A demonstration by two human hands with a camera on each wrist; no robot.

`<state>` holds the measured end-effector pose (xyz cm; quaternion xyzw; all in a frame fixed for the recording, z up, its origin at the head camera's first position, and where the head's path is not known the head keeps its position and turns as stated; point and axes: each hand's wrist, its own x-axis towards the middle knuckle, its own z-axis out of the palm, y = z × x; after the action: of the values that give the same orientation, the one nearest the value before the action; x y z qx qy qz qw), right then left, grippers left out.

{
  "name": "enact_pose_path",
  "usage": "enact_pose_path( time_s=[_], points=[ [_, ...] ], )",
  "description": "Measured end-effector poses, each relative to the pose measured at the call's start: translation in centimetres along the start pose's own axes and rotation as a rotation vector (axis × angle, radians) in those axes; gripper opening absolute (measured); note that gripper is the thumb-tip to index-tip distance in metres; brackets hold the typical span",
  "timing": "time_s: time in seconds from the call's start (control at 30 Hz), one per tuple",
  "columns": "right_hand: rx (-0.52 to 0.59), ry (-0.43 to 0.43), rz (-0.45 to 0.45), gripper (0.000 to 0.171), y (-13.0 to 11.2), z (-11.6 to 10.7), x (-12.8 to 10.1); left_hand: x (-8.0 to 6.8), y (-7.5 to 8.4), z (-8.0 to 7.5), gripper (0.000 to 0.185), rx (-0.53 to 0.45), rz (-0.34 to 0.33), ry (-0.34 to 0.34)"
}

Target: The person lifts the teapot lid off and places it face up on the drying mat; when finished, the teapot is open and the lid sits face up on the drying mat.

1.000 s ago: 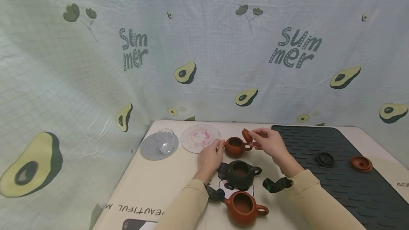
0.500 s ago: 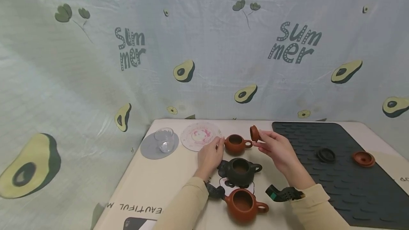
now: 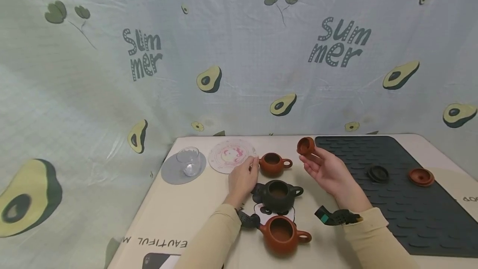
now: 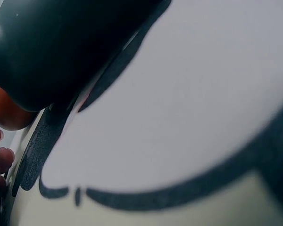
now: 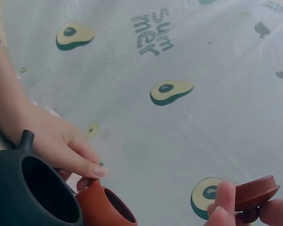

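— Right hand, centre right of the head view?
— Raised palm-up above the table, small terracotta lid pinched at the fingertips, held clear of every pot. Seen edge-on at lower right of the right wrist view.

— Left hand?
— Down on the table at centre frame, fingers only loosely bent, tips touching the spout side of the small terracotta teapot. Nothing gripped. Left wrist view mostly blurred: dark rounded shape at upper left, fingertips at the left edge.

— Small teapot itself?
— Lidless, upright, just below the pink patterned coaster, handle toward the right of the frame.

— Rest of the frame?
— Black teapot directly below it, also open; larger terracotta teapot lower still, near the bottom edge. Clear glass on a grey coaster at centre left. Dark ridged mat at right, carrying a black lid and a terracotta lid, well apart from the hands. Avocado-print sheet across the upper frame.
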<state>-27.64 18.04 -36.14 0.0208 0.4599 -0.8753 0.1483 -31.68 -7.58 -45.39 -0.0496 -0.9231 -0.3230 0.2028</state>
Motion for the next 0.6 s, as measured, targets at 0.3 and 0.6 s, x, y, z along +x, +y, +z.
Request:
enact_pose_path(
  time_s=[0.3, 0.6],
  points=[
    [0.083, 0.027, 0.002, 0.03, -0.2, -0.5, -0.2, -0.1, -0.2, 0.0, 0.032, -0.018, 0.007, 0.002],
    [0.211, -0.03, -0.031, 0.023, -1.1, -1.4, -0.3, 0.1, -0.1, 0.0, 0.033, -0.01, -0.018, -0.028]
  ],
)
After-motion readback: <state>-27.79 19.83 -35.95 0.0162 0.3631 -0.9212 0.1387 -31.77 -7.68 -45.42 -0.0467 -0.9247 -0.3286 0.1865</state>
